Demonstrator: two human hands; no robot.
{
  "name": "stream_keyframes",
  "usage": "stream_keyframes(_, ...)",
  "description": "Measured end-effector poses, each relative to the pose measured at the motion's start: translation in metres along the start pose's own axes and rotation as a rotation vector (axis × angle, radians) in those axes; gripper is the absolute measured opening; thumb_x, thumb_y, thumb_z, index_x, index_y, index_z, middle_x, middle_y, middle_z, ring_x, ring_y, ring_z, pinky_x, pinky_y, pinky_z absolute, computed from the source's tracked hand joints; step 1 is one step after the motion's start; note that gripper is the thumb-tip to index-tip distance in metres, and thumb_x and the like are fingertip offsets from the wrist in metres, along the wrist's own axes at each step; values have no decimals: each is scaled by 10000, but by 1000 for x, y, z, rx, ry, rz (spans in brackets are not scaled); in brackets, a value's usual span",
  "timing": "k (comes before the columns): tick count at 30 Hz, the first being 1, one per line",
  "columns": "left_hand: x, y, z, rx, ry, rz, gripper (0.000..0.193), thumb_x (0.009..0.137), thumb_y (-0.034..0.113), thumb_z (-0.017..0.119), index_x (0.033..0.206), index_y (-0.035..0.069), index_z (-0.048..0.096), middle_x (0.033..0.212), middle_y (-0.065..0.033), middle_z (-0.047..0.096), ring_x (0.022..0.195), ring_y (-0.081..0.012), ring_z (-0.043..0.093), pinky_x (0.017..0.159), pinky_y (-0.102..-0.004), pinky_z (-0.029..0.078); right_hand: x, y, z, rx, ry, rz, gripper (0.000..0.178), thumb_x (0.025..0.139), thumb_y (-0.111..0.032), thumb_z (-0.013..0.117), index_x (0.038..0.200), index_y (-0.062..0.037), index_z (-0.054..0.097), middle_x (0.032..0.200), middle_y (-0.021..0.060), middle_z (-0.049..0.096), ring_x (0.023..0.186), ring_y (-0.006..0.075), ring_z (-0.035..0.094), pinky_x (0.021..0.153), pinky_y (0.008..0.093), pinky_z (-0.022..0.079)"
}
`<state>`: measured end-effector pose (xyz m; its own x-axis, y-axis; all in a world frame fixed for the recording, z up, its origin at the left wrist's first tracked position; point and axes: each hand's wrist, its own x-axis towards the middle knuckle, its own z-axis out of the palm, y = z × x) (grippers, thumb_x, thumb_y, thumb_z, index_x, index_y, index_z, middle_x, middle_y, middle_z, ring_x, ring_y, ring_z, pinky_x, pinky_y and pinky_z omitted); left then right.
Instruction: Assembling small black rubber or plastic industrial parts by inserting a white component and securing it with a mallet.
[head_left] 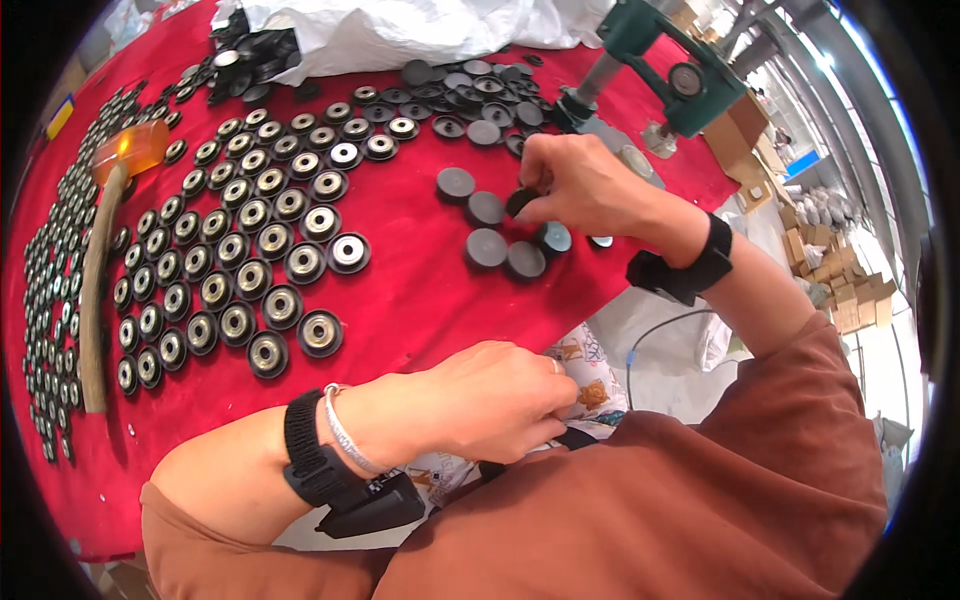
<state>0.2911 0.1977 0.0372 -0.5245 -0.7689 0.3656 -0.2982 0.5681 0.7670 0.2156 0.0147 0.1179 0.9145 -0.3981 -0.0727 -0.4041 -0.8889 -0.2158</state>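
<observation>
My right hand [585, 185] pinches a small black round cap [520, 202] between thumb and fingers, tilted on edge just above the red cloth. Beside it, several dark grey disc caps lie flat, such as the grey cap [486, 248]; one bluish-grey cap [554, 237] sits partly under the hand. My left hand [490, 395] is at the table's near edge, over my lap. Its fingers are curled closed, and what they hold, if anything, is hidden. To the left stand rows of black-rimmed metal rings [320, 332] with holes in their centres.
An orange-headed mallet [92, 300] with a wooden handle lies among the rings at left. A green hand press [690, 85] stands at the far right. Beyond the rings are a heap of black caps [485, 90] and a white plastic bag [400, 35]. Cardboard boxes [850, 290] fill the floor at right.
</observation>
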Motion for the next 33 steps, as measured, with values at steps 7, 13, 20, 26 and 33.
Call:
stream_keyframes(7,-3,-3,3,-54,13,-29,121,758,133,642,757,43,560,692,-145,565,643,-355,572,557,-432,441,21,-74,26,172,166,-345,197,719,-29,679,914,-35,650,726,112,658,601,202,635,581,296,506)
stream_keyframes(13,-3,0,0,-72,40,-10,135,762,146,632,748,37,555,652,-157,565,638,-378,565,555,-449,435,34,-99,48,-160,157,-629,153,709,-63,560,841,6,595,774,165,635,715,313,651,628,378,530)
stream_keyframes(20,-3,0,-1,-32,25,-21,146,762,157,624,731,36,547,634,-167,559,637,-388,568,553,-462,439,33,-90,61,-175,122,-751,161,722,-87,550,817,36,591,818,173,616,726,314,643,611,384,530)
stream_keyframes(26,-3,3,2,7,11,-72,147,771,167,606,737,33,558,663,-167,570,658,-381,578,574,-456,450,37,-99,56,-258,-1,-821,142,700,-103,561,702,28,616,836,167,618,735,318,643,617,386,531)
stream_keyframes(33,-1,2,3,90,-104,-138,129,778,161,595,777,34,570,742,-167,591,709,-366,588,608,-430,459,26,-92,64,-351,68,-815,158,685,-111,574,718,20,654,944,167,615,831,307,632,686,398,511)
